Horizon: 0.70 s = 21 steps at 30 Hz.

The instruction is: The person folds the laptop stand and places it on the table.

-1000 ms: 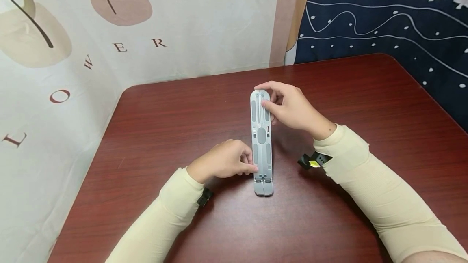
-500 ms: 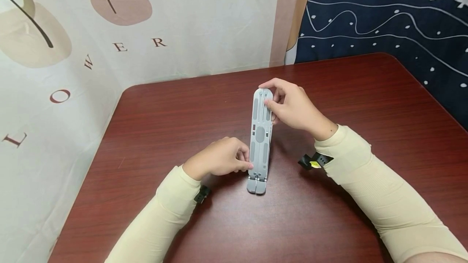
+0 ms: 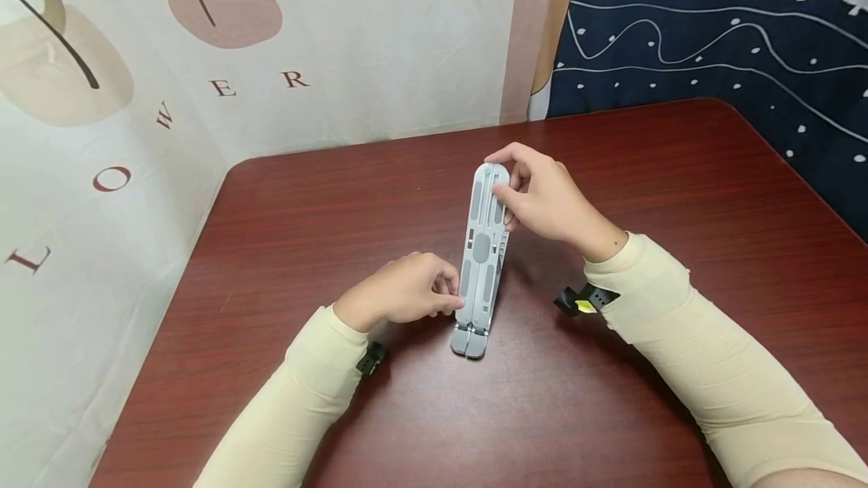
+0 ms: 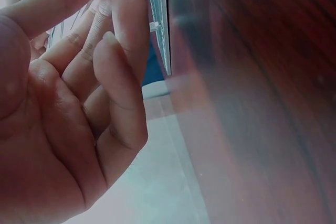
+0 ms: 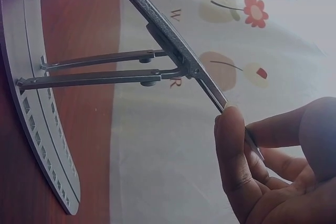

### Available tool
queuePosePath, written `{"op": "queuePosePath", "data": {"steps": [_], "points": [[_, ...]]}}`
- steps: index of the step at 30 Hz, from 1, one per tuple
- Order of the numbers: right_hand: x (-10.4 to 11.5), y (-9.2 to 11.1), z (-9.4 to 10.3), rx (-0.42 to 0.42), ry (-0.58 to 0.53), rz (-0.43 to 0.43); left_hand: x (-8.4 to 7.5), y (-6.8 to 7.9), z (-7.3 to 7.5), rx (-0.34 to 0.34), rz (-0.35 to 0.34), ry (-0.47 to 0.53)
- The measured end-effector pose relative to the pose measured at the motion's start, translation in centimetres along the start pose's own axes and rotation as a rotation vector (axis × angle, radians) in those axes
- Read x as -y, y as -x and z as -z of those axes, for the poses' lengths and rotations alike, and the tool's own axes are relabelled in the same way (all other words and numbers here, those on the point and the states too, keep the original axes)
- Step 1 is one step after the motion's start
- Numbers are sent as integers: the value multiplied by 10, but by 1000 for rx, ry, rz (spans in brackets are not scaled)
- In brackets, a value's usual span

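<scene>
A silver-grey folding laptop stand (image 3: 481,248) stands on the table, its upper panel raised and its lower lip near me. My right hand (image 3: 542,198) pinches the rounded top end between thumb and fingers. My left hand (image 3: 417,288) holds the lower left edge, thumb on the front face and fingers curled behind it. In the right wrist view, two thin struts (image 5: 94,81) link the raised panel to a notched base bar (image 5: 50,145). Only a narrow edge of the stand shows past the fingers (image 4: 131,19) in the left wrist view.
The stand is on a dark red wood-grain table (image 3: 305,209) with rounded corners. Behind it hang a pale cloth (image 3: 393,36) with printed letters and a navy cloth (image 3: 712,44) with white trees. Black straps with small devices sit on both wrists.
The stand's lower end has swung left and its top has shifted slightly right, so it now leans diagonally. My left hand has moved a little left along with it. Both hands keep their hold.
</scene>
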State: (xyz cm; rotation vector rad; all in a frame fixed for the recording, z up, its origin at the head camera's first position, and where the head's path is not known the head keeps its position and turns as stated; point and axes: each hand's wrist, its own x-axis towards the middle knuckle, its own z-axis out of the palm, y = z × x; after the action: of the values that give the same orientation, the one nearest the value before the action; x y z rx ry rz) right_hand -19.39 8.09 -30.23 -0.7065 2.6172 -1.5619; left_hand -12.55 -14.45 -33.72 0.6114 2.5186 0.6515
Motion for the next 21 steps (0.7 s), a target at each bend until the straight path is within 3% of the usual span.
{"op": "queuePosePath", "data": {"steps": [21], "points": [[-2,-3,2,-14,-88,-82,3,-1,4,-46,41,26]]}}
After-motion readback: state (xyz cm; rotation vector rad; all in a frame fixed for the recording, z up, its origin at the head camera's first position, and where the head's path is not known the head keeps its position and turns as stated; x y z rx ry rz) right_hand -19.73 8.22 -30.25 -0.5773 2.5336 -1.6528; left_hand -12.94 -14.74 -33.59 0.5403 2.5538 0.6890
